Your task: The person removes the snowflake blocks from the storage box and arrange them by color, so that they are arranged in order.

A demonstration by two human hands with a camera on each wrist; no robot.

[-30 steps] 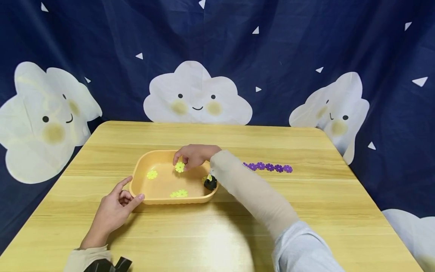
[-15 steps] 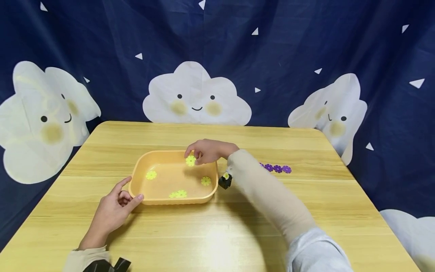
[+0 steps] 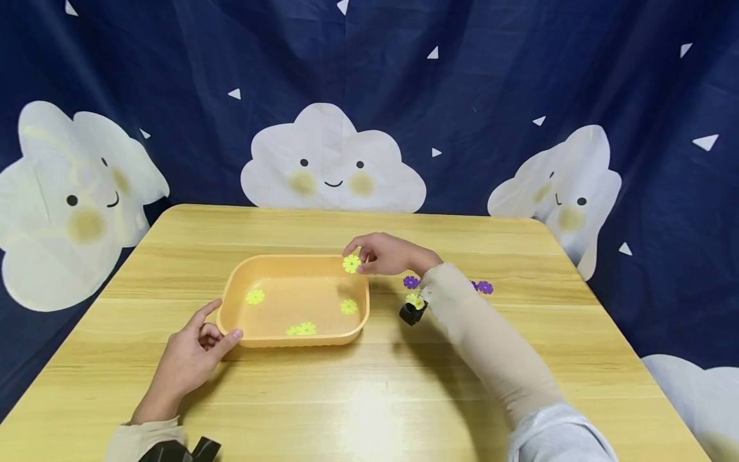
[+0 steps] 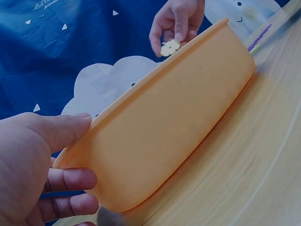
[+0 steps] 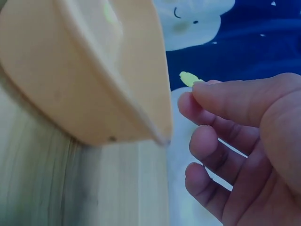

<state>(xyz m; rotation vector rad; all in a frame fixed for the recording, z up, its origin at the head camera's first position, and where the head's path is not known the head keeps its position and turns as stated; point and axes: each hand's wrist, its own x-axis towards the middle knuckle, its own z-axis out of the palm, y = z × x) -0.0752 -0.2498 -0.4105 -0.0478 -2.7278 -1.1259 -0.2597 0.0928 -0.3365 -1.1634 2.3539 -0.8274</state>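
Note:
My left hand [image 3: 187, 359] holds the near left corner of a shallow orange plastic tray [image 3: 288, 342], with the thumb on its rim. Over the tray's far right corner, my right hand [image 3: 389, 253] pinches a yellow flower-shaped plastic disc [image 3: 351, 264] between thumb and index finger. The right wrist view shows that yellow disc [image 5: 189, 79] edge-on at the fingertips. Several more yellow discs lie in the tray: one at left [image 3: 255, 296], one at right [image 3: 348, 307], and overlapping ones by the front wall [image 3: 303, 328].
Right of the tray, a row of purple flower discs [image 3: 485, 287] lies on the wooden table [image 3: 300, 398], partly hidden by my right forearm. Near its left end is a yellow disc [image 3: 411, 298], beside the black wrist camera [image 3: 412, 314]. A dark blue cloud-print curtain [image 3: 462, 83] hangs behind.
My right hand has lifted the yellow disc from inside the tray and carried it right to the far right corner. The left hand and tray have stayed in place.

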